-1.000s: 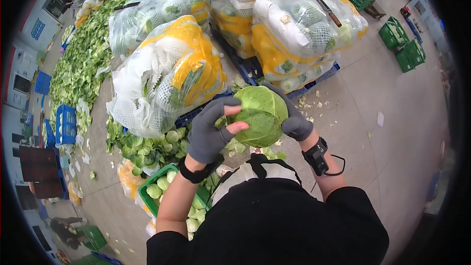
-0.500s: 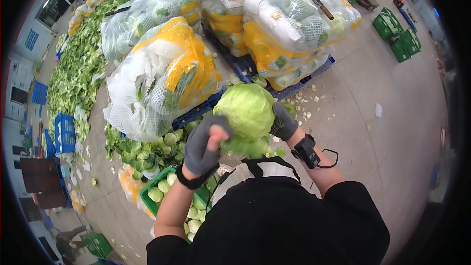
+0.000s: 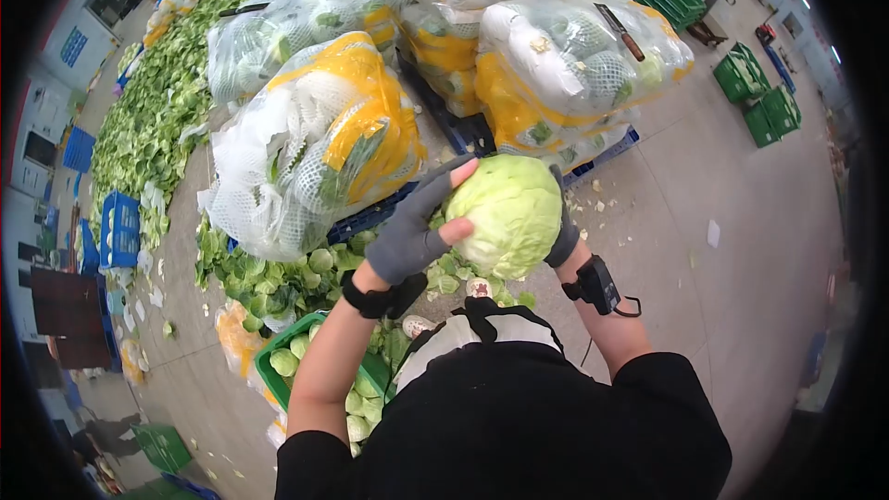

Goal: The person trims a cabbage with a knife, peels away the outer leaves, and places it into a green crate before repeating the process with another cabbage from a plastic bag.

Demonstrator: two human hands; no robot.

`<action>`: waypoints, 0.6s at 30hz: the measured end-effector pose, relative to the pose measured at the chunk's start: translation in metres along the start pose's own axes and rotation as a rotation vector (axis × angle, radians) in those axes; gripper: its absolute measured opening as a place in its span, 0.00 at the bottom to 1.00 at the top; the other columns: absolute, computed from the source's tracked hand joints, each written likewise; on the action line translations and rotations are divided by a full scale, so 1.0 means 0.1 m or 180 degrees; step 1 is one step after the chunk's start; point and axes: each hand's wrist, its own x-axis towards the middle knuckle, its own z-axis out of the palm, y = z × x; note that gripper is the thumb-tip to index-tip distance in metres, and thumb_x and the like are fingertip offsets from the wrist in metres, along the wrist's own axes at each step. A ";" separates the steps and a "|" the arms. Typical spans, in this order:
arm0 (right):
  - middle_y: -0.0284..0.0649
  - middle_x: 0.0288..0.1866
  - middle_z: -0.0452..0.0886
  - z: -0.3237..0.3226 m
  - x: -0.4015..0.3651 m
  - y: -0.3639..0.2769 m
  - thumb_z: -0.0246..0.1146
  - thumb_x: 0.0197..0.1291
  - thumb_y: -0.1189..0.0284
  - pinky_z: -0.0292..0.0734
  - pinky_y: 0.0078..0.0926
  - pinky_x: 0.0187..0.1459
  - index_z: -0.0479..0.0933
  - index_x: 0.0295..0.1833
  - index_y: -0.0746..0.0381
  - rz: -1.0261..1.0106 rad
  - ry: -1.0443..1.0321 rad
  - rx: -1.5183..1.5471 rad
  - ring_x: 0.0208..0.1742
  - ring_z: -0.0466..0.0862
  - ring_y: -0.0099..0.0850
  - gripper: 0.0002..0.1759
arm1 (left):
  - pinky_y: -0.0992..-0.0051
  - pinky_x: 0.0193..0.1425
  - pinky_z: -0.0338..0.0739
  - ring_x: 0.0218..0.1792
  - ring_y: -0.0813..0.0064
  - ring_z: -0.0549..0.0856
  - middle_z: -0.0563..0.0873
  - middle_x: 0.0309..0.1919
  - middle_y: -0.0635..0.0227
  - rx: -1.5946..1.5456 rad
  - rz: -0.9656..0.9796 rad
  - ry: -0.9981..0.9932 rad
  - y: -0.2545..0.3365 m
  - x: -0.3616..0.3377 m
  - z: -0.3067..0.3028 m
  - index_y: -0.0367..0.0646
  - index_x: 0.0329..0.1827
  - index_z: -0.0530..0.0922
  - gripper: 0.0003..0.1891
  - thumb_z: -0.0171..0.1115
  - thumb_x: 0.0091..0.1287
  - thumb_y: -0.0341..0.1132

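Observation:
I hold a pale green cabbage (image 3: 511, 211) in front of my chest with both hands. My left hand (image 3: 414, 230), in a grey fingerless glove, rests flat against its left side with fingers spread. Most of my right hand (image 3: 562, 239), also gloved, is hidden behind the cabbage's right side; it cups the head from there. A black band sits on each wrist.
Large clear-and-yellow bags of netted cabbages (image 3: 319, 143) lie on blue pallets (image 3: 463, 134) ahead. A knife (image 3: 619, 27) rests on the right bag. A green crate of trimmed cabbages (image 3: 306, 361) stands at my lower left. Loose leaves cover the floor at left. Green crates (image 3: 764, 97) stand far right.
The cabbage has turned in my hands and lost its dark outer leaves; its pale face now shows. My left hand went from a closed grip on a leaf to flat on the head.

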 end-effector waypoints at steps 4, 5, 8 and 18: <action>0.44 0.64 0.64 0.20 0.00 -0.05 0.47 0.55 0.37 0.62 0.40 0.64 0.58 0.66 0.59 0.0177 -0.0406 0.0317 0.63 0.67 0.40 0.43 | 0.73 0.63 0.61 0.60 0.70 0.69 0.69 0.60 0.57 -0.0769 0.0000 0.0573 -0.05 -0.01 0.03 0.39 0.60 0.69 0.23 0.59 0.61 0.32; 0.45 0.65 0.63 0.22 -0.02 -0.01 0.46 0.55 0.38 0.63 0.42 0.63 0.56 0.67 0.59 -0.0059 -0.0202 0.0059 0.63 0.67 0.40 0.43 | 0.74 0.62 0.63 0.59 0.70 0.71 0.71 0.58 0.57 -0.0646 0.0025 0.0984 -0.12 -0.03 0.07 0.39 0.57 0.72 0.21 0.60 0.60 0.31; 0.45 0.66 0.61 0.16 -0.24 0.15 0.51 0.55 0.41 0.63 0.41 0.63 0.53 0.68 0.59 -0.0560 0.0080 -0.0561 0.64 0.66 0.39 0.43 | 0.75 0.54 0.69 0.50 0.68 0.78 0.78 0.50 0.59 0.0191 0.0179 0.1607 -0.12 -0.07 0.21 0.39 0.49 0.78 0.15 0.62 0.58 0.29; 0.42 0.66 0.61 -0.10 -0.40 0.24 0.63 0.51 0.50 0.61 0.34 0.64 0.51 0.68 0.61 -0.0147 -0.0320 -0.0208 0.65 0.65 0.34 0.46 | 0.79 0.35 0.71 0.30 0.79 0.77 0.79 0.25 0.72 -0.0241 -0.1333 0.2371 -0.39 0.08 -0.28 0.37 0.37 0.77 0.11 0.52 0.67 0.36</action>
